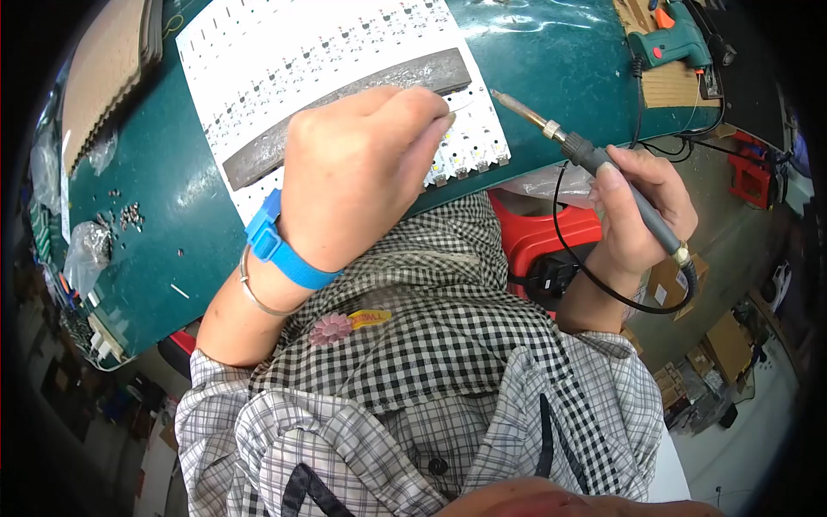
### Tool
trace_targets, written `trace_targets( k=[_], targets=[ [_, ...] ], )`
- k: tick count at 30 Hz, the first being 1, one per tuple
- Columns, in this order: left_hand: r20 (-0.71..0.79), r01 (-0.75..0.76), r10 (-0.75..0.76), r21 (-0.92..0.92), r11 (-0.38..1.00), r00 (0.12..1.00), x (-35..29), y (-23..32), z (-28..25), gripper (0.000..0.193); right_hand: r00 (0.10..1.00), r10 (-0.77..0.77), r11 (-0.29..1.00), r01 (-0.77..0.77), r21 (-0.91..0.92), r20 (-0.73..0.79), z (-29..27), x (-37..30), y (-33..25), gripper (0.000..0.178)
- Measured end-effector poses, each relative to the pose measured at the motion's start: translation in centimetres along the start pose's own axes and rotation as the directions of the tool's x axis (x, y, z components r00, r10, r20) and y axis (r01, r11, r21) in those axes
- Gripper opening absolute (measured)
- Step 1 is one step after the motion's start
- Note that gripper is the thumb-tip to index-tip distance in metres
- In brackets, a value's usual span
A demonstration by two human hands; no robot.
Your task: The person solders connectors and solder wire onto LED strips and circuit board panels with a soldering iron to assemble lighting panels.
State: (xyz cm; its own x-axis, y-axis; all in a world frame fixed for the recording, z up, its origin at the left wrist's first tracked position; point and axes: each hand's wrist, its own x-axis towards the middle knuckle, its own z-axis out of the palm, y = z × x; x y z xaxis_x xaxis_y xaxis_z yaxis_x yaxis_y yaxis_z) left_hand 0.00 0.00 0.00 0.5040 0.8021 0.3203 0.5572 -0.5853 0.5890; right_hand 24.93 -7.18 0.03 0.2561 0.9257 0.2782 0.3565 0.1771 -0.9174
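My right hand [642,207] is wrapped around the grey handle of a soldering iron [594,155], its metal tip pointing up and left beside the right edge of a white circuit board sheet [258,52]. Over that sheet is my left hand [357,168], wearing a blue wrist strap [297,263]. Its fingers are pinched together, and a thin pale sliver [463,109] shows at their tips, too fine to name. A dark grey bar [370,86] lies across the sheet, partly hidden by the left hand. Small parts line the board's near edge.
The sheet lies on a green bench top [551,60]. At left are scattered small parts [129,217], a clear plastic bag [89,250] and cardboard [108,65]. A green glue gun [676,43] lies far right. A red stool [547,237] stands below the bench edge.
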Motion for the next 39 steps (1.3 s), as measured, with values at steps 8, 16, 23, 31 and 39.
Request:
trace_targets(
  k=[8,16,23,31,39],
  targets=[
    [0.001,-0.039,0.039,0.079,0.996,0.999,0.5,0.1,0.8,0.008,0.999,0.047,0.998,-0.047,-0.047,0.007,0.4,0.1,-0.5,0.018],
    [-0.010,-0.025,0.026,0.080,0.996,1.000,0.3,0.1,1.1,0.008,1.000,0.017,0.999,-0.016,-0.031,0.027,0.7,0.4,-0.1,0.018],
    [0.005,-0.014,0.014,0.093,0.996,1.000,0.4,-0.1,1.4,0.009,0.996,-0.040,0.998,0.043,-0.047,0.075,1.0,0.8,-0.3,0.019],
    [-0.021,0.005,-0.004,0.056,0.998,1.000,0.1,0.5,0.2,0.009,0.996,-0.084,0.995,0.085,0.052,-0.022,0.4,0.6,0.4,0.017],
    [-0.047,0.029,-0.028,0.037,0.999,0.999,-0.9,0.1,-0.4,0.009,0.996,-0.053,0.995,0.047,0.089,0.068,0.7,0.4,-0.3,0.018]
  ],
)
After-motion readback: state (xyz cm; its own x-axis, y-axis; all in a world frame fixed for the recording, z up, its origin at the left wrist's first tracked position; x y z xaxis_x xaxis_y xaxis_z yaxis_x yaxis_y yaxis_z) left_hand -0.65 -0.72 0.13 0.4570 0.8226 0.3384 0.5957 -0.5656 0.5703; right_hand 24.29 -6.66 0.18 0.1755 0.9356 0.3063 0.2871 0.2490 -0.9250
